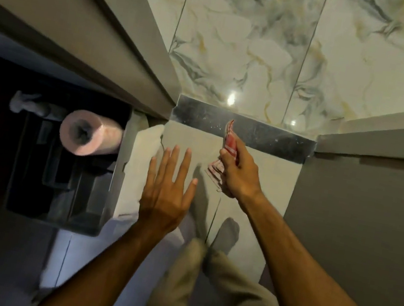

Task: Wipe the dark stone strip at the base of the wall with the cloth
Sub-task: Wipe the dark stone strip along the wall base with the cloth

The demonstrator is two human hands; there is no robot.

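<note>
The dark stone strip [273,138] runs along the foot of the marbled wall, speckled with pale spots. My right hand [239,174] grips a red-and-white striped cloth [230,141], bunched, with its upper end touching the strip near the middle. My left hand [165,192] hovers open over the pale floor tile, fingers spread, a little left of the cloth and short of the strip.
A pink paper roll [88,134] lies in a dark open compartment [60,182] at the left. A grey door frame [123,39] slants down to the strip's left end. A grey panel [364,208] closes the right side. My trouser legs [198,287] are below.
</note>
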